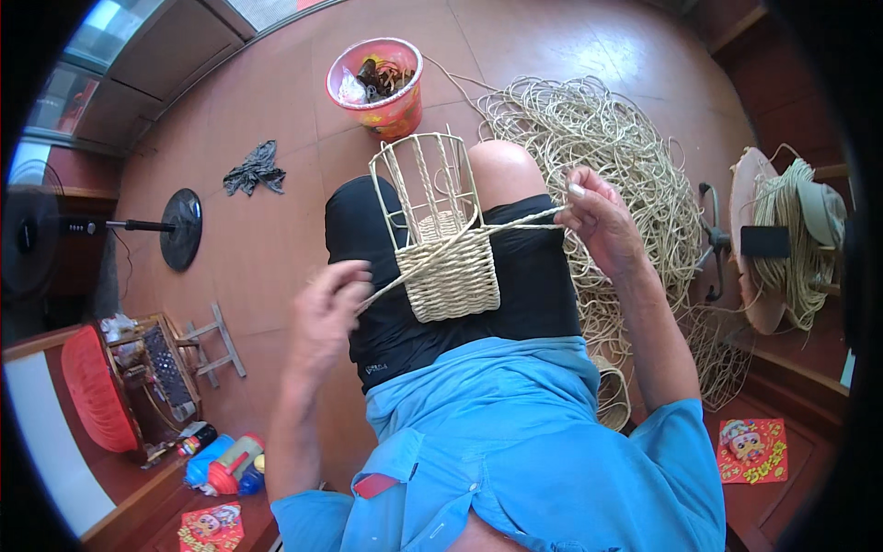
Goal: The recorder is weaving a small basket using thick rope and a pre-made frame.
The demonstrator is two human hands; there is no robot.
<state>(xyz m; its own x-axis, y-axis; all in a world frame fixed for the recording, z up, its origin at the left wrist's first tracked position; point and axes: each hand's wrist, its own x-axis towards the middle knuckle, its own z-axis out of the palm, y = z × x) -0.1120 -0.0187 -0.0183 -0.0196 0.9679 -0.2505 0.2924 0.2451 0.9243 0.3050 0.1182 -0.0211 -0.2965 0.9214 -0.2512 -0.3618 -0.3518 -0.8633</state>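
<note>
A partly woven basket (452, 281) rests on my lap between my thighs. Its near part is closely woven from pale twisted cord, while bare upright stakes and a thin rim form an open frame (432, 166) at the far end. My right hand (600, 219), raised to the right of the basket, pinches pale cord (524, 222) drawn out from the basket's side. Another length of cord slants across the weave to my left hand (336, 299), whose curled fingers are blurred but appear closed on its end.
A big heap of loose cord (589, 138) covers the floor ahead and to the right, beside a cord-wound reel (782, 239). A red bucket (400, 118) of scraps stands ahead. Leftward are a dark crumpled cloth (255, 169), a fan base (181, 230) and a small wooden stool (217, 343).
</note>
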